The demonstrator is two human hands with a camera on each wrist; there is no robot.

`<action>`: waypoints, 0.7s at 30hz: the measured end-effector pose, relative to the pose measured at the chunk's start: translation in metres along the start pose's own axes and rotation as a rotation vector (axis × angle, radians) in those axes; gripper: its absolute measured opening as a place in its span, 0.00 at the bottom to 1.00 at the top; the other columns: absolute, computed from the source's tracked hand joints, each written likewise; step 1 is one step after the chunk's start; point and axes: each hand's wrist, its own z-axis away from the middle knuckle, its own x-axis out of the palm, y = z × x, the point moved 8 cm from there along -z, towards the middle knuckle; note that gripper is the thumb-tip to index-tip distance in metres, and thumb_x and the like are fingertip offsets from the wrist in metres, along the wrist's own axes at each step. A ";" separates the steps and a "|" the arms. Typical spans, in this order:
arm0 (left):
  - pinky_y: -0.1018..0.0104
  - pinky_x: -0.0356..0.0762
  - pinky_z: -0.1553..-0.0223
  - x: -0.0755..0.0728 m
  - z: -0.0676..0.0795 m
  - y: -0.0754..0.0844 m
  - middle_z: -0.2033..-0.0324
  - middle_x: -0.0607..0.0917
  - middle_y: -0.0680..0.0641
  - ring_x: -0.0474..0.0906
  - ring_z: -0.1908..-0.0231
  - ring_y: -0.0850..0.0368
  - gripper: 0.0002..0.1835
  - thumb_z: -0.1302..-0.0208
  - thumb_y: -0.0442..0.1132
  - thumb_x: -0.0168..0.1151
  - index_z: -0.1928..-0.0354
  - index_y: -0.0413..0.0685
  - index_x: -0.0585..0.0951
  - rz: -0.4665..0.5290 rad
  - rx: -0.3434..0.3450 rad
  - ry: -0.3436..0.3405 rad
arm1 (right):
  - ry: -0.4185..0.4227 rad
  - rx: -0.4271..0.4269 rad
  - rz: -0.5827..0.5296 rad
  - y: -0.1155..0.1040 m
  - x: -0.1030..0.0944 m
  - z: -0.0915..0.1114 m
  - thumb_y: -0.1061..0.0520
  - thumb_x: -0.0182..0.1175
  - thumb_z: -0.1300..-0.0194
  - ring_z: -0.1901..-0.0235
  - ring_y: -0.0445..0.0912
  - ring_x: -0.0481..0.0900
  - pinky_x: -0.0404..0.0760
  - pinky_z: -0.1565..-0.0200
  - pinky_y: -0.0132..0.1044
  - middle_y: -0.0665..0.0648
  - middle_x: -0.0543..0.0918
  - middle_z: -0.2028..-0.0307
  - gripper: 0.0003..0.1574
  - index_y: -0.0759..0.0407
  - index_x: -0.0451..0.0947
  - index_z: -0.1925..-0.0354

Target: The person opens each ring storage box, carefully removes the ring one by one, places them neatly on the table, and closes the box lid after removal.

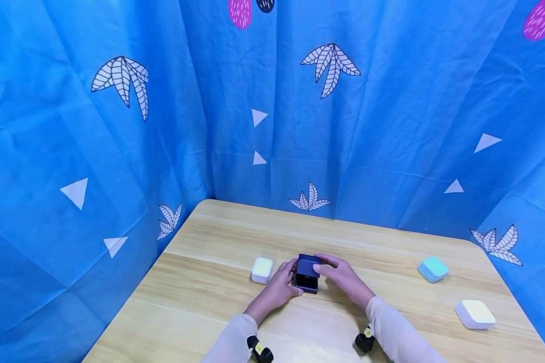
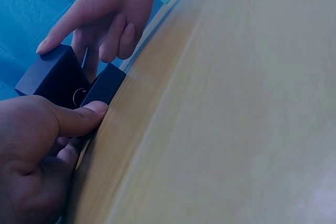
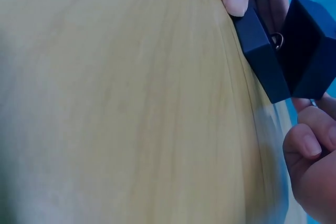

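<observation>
A dark blue ring box point(image 1: 307, 285) sits on the table with its lid point(image 1: 308, 265) raised. Inside it a thin ring point(image 3: 282, 40) stands in the slot, also visible in the left wrist view. My left hand point(image 1: 279, 287) grips the base from the left, its thumb on the front edge. From the other side, my right hand point(image 1: 342, 278) pinches the raised lid between thumb and fingers. Some of the left fingers are hidden behind the box.
Close to the left hand stands a small white box point(image 1: 262, 269). Farther right on the wooden table point(image 1: 200, 292) are a turquoise box point(image 1: 433, 268) and another white box point(image 1: 475, 314). A blue patterned curtain point(image 1: 281, 131) hangs behind the table.
</observation>
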 end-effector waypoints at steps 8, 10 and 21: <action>0.56 0.69 0.32 0.000 0.002 0.000 0.28 0.64 0.36 0.69 0.32 0.40 0.48 0.44 0.28 0.72 0.23 0.41 0.57 -0.028 -0.007 0.010 | -0.063 0.080 -0.147 0.001 0.003 0.000 0.33 0.62 0.35 0.83 0.43 0.57 0.64 0.79 0.32 0.47 0.61 0.83 0.42 0.49 0.70 0.30; 0.56 0.69 0.32 0.000 0.001 0.000 0.29 0.65 0.35 0.69 0.32 0.39 0.49 0.45 0.27 0.72 0.23 0.39 0.58 -0.015 0.004 0.009 | -0.078 0.078 -0.182 -0.001 0.004 0.000 0.33 0.61 0.33 0.86 0.42 0.55 0.61 0.81 0.30 0.46 0.59 0.86 0.43 0.52 0.69 0.29; 0.60 0.71 0.34 0.002 0.002 0.000 0.30 0.65 0.35 0.68 0.31 0.39 0.48 0.44 0.24 0.70 0.23 0.36 0.55 0.055 0.010 -0.008 | -0.092 0.061 -0.226 -0.002 0.005 -0.006 0.32 0.52 0.28 0.89 0.39 0.52 0.59 0.82 0.28 0.48 0.82 0.71 0.35 0.53 0.80 0.39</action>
